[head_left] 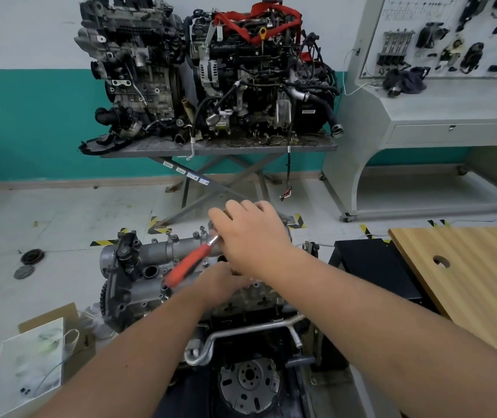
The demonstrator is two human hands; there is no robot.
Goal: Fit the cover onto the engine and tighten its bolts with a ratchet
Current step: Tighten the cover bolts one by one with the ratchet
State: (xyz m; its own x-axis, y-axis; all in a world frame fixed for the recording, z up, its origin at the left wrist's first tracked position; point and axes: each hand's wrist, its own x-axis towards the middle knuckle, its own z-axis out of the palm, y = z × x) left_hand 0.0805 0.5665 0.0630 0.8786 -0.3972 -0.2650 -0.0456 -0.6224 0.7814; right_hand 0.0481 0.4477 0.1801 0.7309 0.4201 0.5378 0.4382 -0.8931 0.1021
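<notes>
While both forearms reach forward over the engine (138,276), the right hand (250,236) lies knuckles-up on its top, fingers curled down over the far end of the ratchet (188,267); what the fingertips grip is hidden beneath the hand, so I cannot tell whether they close on the ratchet head or on something under it. One ratchet shows, with an orange-red handle and a short bright metal neck that runs up under the right hand. The left hand (220,282) sits lower and nearer, just beside the handle's near end, largely covered by the right wrist; whether its fingers are spread or closed cannot be told. The grey metal cover (181,247) lies along the top of the engine, with several small bolts standing along its far edge, too small to count surely.

Two more engines (208,73) stand side by side on one scissor-legged table (217,146) against the teal and white wall, the right one draped in a red strap (259,22). Four small blue and white stickers run along a table leg; their writing is too small to read. A grey trainer stand (422,116) at right carries a white board of mounted parts with unreadable print. One wooden tabletop (467,282) with a round hole sits at right. Two dark round discs (28,263) lie on the floor at left, and an open cardboard box (30,372) sits near the bottom left corner.
</notes>
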